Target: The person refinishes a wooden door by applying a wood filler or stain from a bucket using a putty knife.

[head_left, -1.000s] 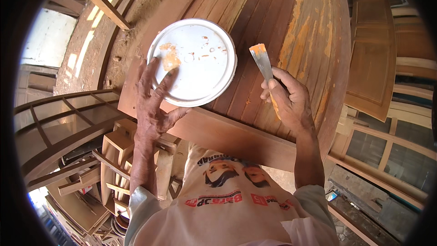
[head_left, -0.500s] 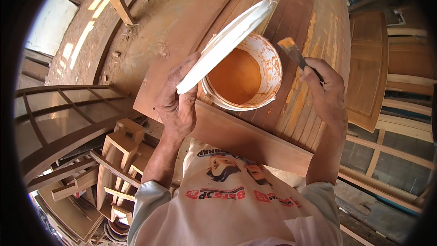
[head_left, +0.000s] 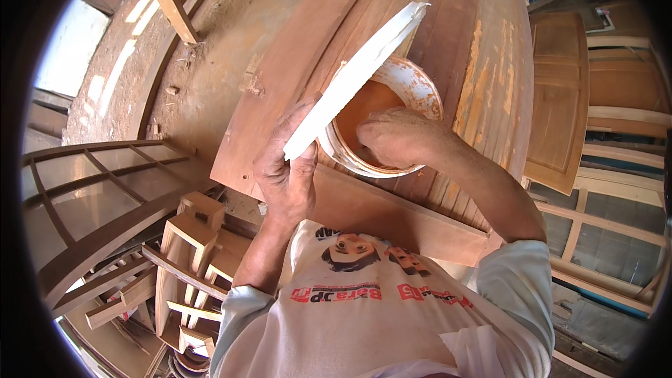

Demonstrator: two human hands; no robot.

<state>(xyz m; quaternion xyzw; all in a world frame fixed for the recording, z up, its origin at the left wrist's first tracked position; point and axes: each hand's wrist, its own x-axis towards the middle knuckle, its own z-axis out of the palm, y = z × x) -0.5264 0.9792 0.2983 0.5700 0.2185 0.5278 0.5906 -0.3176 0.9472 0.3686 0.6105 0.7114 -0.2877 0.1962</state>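
My left hand (head_left: 285, 176) grips the edge of a round white lid (head_left: 355, 78), which is tilted up and seen nearly edge-on. Partly behind that lid stands a white plastic bucket (head_left: 420, 85), its inner wall smeared with orange. Orange paste (head_left: 369, 100) fills the lower part. My right hand (head_left: 400, 137) reaches down inside the bucket, fingers closed. The putty knife it held half a second ago is now hidden by the hand and the bucket. Under the bucket lies a planked wooden panel (head_left: 470, 122) with orange streaks.
Wooden frames and offcuts (head_left: 189, 252) are piled at lower left, below a gridded frame (head_left: 105, 182). On the right are a panelled wooden door (head_left: 558, 98) and stacked window frames (head_left: 609, 217). A wooden post (head_left: 168, 0) rises from the dirt floor (head_left: 203, 70) at upper left.
My right hand has moved left from above the panel and down into the bucket with the putty knife. My left hand still grips the lid, which now appears more edge-on.
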